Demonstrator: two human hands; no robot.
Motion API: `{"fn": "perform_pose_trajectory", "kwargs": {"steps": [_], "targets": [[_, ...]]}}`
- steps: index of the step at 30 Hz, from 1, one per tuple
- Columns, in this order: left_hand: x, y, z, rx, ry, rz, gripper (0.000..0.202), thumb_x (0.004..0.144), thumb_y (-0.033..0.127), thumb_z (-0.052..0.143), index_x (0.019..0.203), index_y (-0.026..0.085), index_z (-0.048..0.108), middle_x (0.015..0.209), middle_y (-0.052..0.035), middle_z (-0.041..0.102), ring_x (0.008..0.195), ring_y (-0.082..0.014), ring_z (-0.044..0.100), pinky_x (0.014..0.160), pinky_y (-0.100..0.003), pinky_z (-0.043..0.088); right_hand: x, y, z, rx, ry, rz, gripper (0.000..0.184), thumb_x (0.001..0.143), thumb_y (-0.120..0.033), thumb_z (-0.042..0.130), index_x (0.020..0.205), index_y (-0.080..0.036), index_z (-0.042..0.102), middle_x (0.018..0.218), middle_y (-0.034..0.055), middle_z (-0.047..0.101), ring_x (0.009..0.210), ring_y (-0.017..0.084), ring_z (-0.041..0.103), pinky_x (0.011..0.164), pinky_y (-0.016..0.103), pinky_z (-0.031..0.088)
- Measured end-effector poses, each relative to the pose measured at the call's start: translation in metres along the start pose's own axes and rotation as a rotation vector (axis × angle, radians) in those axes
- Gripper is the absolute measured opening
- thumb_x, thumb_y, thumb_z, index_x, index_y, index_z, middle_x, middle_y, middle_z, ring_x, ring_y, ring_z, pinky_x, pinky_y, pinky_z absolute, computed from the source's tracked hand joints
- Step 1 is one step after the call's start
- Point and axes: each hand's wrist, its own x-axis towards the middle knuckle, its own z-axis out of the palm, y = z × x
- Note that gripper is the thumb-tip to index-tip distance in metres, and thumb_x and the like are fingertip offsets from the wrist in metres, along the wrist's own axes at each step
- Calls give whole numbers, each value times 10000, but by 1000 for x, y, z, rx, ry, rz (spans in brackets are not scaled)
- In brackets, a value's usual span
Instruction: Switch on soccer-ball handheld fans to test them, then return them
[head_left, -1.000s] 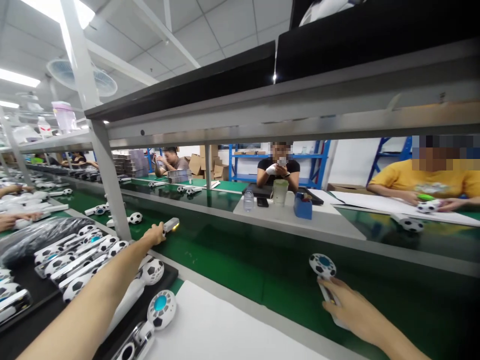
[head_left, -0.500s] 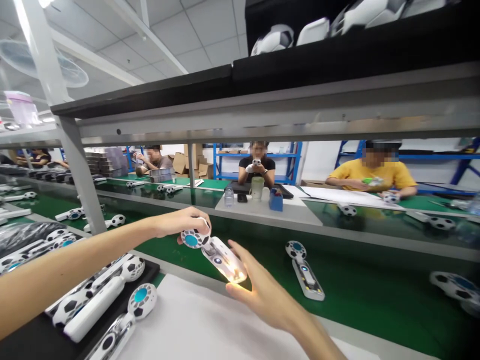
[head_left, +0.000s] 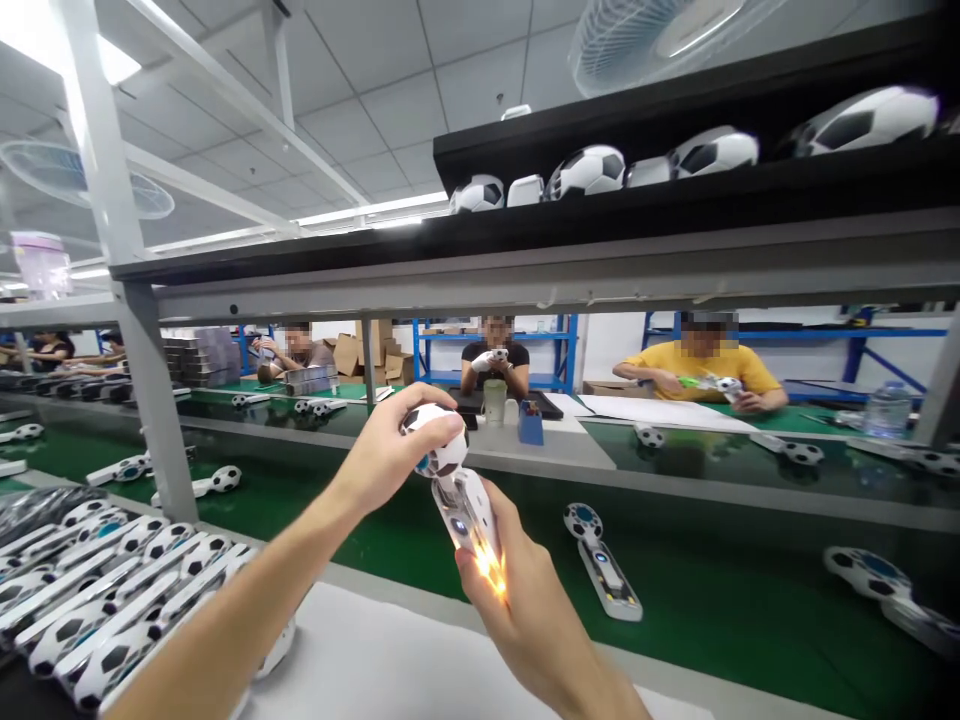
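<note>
Fingers (head_left: 409, 440) of both raised hands around handheld fan (head_left: 461, 500).

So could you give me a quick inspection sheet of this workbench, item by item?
Surface: green conveyor belt running past a white mat at the near edge.
Job's things: a soccer-ball-headed handheld device, held up above the belt, an orange light glowing at its lower end.
Clutter: tray of like devices at left; another device lying on the belt; more on the upper shelf.
Hands: left hand wraps the ball head; right hand grips the handle.
Cables: nothing seen.
Surroundings: people seated across the line, one in a yellow shirt; blue racks, cardboard boxes, ceiling fans.
</note>
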Motion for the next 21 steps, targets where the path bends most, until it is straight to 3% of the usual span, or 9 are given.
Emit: {"fn": "perform_pose_trajectory", "kwargs": {"steps": [3,6,10,15,21], "targets": [[-18,-7,18,-125,151,-16,365,876,523,586,1091,229,568,908,9,590,735,-138,556,619,-228,443,-3,-4,-3,42,9,-12,453,990,-357,406,1423,-273,302,947,31,645,691,204,572,621,298,427],[-35,-13,28,-204,187,-55,395,908,495,564,1212,261,469,1012,4,575,830,-140,557,733,-240,469,-4,-7,-1,93,20,-3,396,1006,-425,378,1373,-278,377,945,28,644,708,199,546,648,302,432],[-52,-17,31,-289,234,-101,480,922,481,541,1343,318,377,1141,-1,560,968,-155,543,867,-259,447,-3,-11,5,166,-27,44,457,995,-473,393,1400,-261,376,946,40,643,695,194,547,608,285,428],[-59,-31,27,-357,217,-162,535,911,493,558,1372,328,341,1115,-5,569,965,-166,546,868,-275,446,-4,-5,10,84,-68,28,432,979,-424,399,1375,-249,390,873,33,646,666,202,570,624,302,443],[-51,-54,22,-353,126,-177,597,850,434,684,1333,319,354,1064,-3,593,874,-148,562,798,-265,474,-2,12,16,-73,-30,44,456,974,-370,399,1417,-294,322,1165,65,663,750,227,649,633,324,495]]}}
